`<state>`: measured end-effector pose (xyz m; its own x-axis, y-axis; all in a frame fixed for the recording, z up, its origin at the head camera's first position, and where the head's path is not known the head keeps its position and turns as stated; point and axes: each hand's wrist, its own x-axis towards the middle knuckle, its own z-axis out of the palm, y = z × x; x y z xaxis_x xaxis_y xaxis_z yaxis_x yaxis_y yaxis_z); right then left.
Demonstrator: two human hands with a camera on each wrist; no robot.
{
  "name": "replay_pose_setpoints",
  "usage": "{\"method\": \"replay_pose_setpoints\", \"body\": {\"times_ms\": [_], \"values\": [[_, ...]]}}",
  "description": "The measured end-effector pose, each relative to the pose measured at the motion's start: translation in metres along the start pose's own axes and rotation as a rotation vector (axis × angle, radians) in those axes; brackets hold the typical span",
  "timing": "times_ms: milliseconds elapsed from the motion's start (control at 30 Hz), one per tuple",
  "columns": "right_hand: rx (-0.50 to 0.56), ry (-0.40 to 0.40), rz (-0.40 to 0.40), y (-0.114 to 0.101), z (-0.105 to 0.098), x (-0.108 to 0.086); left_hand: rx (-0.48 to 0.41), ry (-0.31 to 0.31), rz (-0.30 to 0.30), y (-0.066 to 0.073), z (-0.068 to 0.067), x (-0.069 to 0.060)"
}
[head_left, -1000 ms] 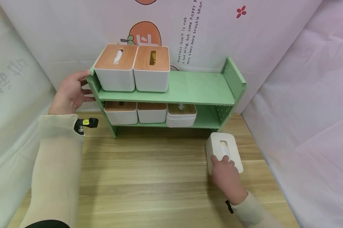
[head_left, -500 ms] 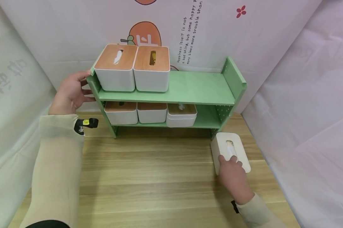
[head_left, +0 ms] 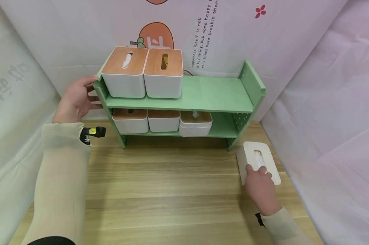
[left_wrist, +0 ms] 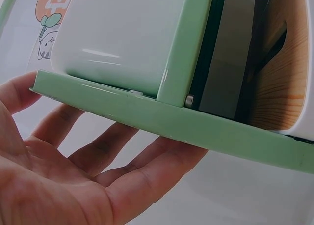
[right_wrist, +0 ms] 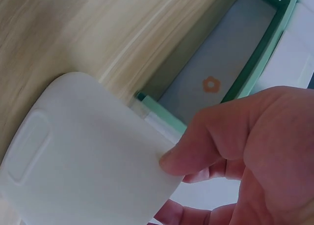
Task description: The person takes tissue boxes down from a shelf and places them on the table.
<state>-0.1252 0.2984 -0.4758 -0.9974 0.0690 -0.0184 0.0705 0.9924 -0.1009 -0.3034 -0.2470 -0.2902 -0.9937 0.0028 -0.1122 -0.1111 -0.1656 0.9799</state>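
Note:
In the head view my right hand (head_left: pixel 261 190) holds a white tissue box (head_left: pixel 268 158) by its near end, at the right of the wooden surface. The right wrist view has the thumb pressed on the white wall of this box (right_wrist: pixel 93 151), with other fingers partly hidden around its edge. My left hand (head_left: pixel 75 98) touches the left side panel of a green two-tier shelf (head_left: pixel 215 93). Seen from the left wrist, the thumb is at the panel's corner and the fairly straight fingers (left_wrist: pixel 157 176) rest against its outer side.
Two white tissue boxes with wooden lids, one left (head_left: pixel 124 83) and one right (head_left: pixel 163 85), sit on the upper tier. Three more stand below, the rightmost (head_left: pixel 195 129) with a wooden lid too. White printed cloth (head_left: pixel 310 136) hangs around the wooden surface (head_left: pixel 160 190).
My right hand has moved to the right with the white tissue box, away from the shelf's right leg. The left hand stays against the shelf's left side.

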Motion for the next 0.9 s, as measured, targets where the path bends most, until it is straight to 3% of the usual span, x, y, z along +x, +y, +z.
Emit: {"method": "replay_pose_setpoints", "body": {"times_ms": [333, 633, 900], "values": [[0.022, -0.028, 0.065, 0.017, -0.001, 0.007, -0.017, 0.003, -0.003, -0.001, 0.000, 0.001], [0.034, 0.021, 0.068, 0.031, -0.004, 0.012, -0.021, 0.006, -0.009, 0.001, 0.001, 0.000], [0.047, -0.017, 0.096, 0.045, 0.000, 0.019, -0.026, 0.014, -0.019, 0.000, 0.001, 0.001]]}}
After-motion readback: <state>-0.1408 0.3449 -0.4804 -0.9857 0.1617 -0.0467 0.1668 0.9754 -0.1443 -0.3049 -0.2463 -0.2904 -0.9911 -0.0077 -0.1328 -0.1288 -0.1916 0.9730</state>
